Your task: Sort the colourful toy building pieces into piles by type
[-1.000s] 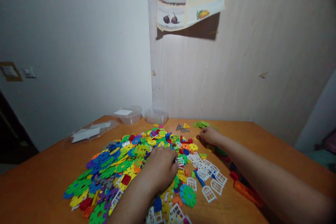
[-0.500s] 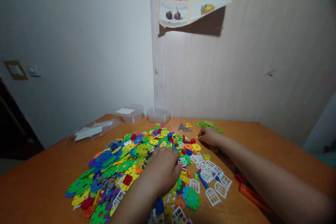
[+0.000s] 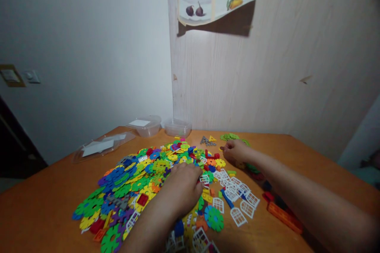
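The head view shows the left hand (image 3: 184, 184) resting palm-down over the pile of plastic pieces (image 3: 135, 174), its fingers curled forward and mostly hidden, so whether they are apart, together or clamped on something cannot be told. The right hand (image 3: 239, 152) is just beyond the pile's right far edge, its fingertips bunched close at a small yellow piece (image 3: 221, 149); whether they pinch it or merely touch it cannot be told either. Handling something so small probably calls for a light grip of thumb and forefinger, with the wrist kept high so that the sleeveless forearm does not sweep the white window frames (image 3: 233, 189) to the pile's right. Care seems due, too, around the grey pieces (image 3: 204, 140) and green pieces (image 3: 229, 137) past the pile's far right edge, which a stray knuckle could scatter. Over the pile, light pressure from the left palm should keep the loosely heaped flower-shaped discs from sliding.
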